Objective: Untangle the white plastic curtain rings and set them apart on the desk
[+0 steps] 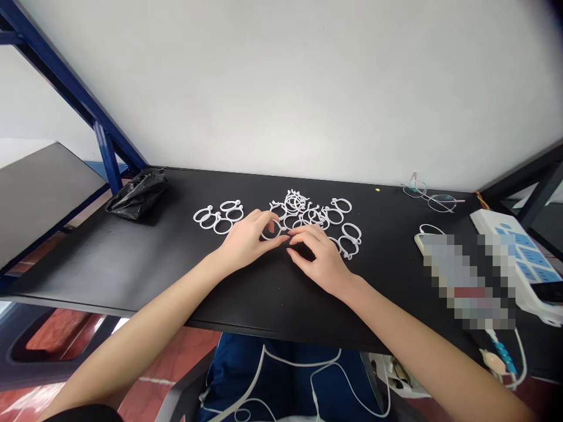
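My left hand (250,239) is closed on a white plastic curtain ring (264,237), pinching it between thumb and fingers just above the table. Close by on the right, my right hand (323,261) has its fingers curled, with a gap between thumb and fingertips. Its fingertips are beside the held ring's right side; whether they touch it I cannot tell. Behind both hands lies a pile of white rings (295,203) with small clips or eyelets. Several more rings (223,225) lie left of my left hand, and others (351,232) lie right of my right hand, one partly hidden by it.
A black plastic bag (138,194) lies at the table's left end. Eyeglasses (441,203) rest at the back right, near a pixelated phone (461,281) and a white power strip (523,258). White cables (259,375) cross my lap below the black table (145,264).
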The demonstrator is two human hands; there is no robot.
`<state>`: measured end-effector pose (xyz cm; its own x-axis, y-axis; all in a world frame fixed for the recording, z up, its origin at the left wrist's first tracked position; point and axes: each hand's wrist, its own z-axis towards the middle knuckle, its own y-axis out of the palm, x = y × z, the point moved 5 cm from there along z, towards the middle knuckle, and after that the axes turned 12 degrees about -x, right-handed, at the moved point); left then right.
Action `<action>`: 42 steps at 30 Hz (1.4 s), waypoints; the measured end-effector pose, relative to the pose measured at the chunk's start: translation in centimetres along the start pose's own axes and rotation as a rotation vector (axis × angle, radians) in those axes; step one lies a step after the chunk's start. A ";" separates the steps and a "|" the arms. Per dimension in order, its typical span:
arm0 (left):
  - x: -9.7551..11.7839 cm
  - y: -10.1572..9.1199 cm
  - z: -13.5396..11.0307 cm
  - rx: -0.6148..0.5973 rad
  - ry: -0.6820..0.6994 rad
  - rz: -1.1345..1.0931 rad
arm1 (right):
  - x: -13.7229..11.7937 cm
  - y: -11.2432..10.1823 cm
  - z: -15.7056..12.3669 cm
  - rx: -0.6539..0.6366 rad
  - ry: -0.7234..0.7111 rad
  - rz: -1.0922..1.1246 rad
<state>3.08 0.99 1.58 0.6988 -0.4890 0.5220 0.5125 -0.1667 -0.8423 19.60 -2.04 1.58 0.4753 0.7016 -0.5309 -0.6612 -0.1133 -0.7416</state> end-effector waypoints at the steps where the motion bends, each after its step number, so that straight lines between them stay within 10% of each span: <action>1: 0.0 -0.1 0.0 0.011 -0.022 0.026 | 0.0 0.0 0.0 -0.016 0.010 -0.019; 42: -1.3 -0.2 0.2 -0.034 -0.242 0.418 | 0.2 0.6 0.3 -0.149 0.031 0.097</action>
<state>2.20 1.84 1.10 0.9395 -0.3078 0.1506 0.1492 -0.0282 -0.9884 19.12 -1.74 1.13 0.4325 0.6610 -0.6132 -0.6125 -0.2837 -0.7378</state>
